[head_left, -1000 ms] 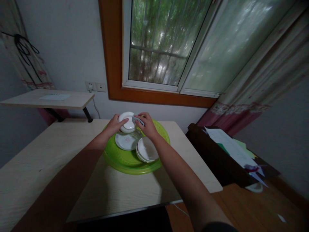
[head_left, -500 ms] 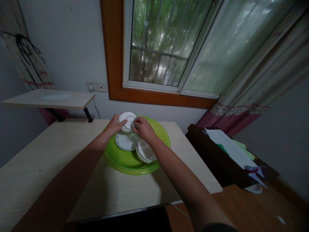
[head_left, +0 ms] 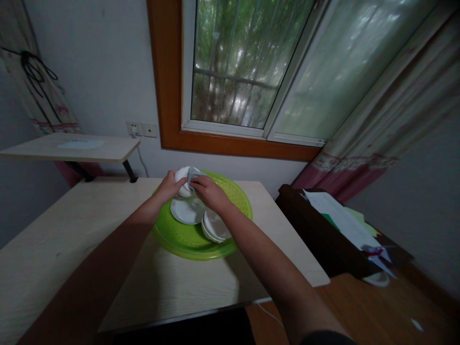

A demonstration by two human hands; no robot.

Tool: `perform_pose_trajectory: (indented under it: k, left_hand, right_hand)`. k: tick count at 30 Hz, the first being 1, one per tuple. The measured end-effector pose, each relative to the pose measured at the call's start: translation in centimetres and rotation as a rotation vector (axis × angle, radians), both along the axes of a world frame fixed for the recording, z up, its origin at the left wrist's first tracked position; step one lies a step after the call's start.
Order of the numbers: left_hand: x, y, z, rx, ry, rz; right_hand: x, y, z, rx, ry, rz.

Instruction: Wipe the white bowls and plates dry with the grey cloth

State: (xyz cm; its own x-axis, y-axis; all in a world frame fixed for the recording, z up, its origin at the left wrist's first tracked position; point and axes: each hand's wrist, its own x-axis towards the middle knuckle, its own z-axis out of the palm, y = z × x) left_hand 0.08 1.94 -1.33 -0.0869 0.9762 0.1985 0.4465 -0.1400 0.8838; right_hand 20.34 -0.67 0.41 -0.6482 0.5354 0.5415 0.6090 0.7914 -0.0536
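Note:
A round green basin (head_left: pixel 230 191) sits on the pale wooden table (head_left: pixel 72 230). Over its far side my left hand (head_left: pixel 168 186) grips a small white dish (head_left: pixel 181 178), held up on its edge. My right hand (head_left: pixel 207 189) is closed on a grey cloth (head_left: pixel 192 173) and presses it against that dish. Below the hands, inside the basin, lie a flat white plate (head_left: pixel 185 211) and a stack of white plates (head_left: pixel 214 227).
A window with bars is set in the wall behind the table. A small side table (head_left: pixel 68 147) stands at the left with wall sockets (head_left: pixel 141 129) beside it. A dark cabinet (head_left: pixel 323 230) carrying papers (head_left: pixel 341 215) stands to the right, below a curtain.
My right hand with the cloth has slid leftwards across the dish, and now covers more of its face. My left hand has kept its hold on the dish.

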Motion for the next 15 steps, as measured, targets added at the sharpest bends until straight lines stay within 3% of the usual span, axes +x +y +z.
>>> perform_pose_trajectory:
  k: [6, 12, 15]
  left_hand:
    - [0.0, -0.4, 0.5, 0.024, 0.030, 0.017]
    - [-0.1, -0.3, 0.5, 0.008, 0.028, 0.043]
    - [0.1, -0.2, 0.4, -0.022, -0.021, 0.024]
  right_hand:
    - [0.3, -0.6, 0.9, 0.016, 0.000, -0.185]
    - [0.3, -1.2, 0.7, -0.068, -0.015, -0.030]
    - [0.2, -1.0, 0.7, -0.071, 0.032, -0.037]
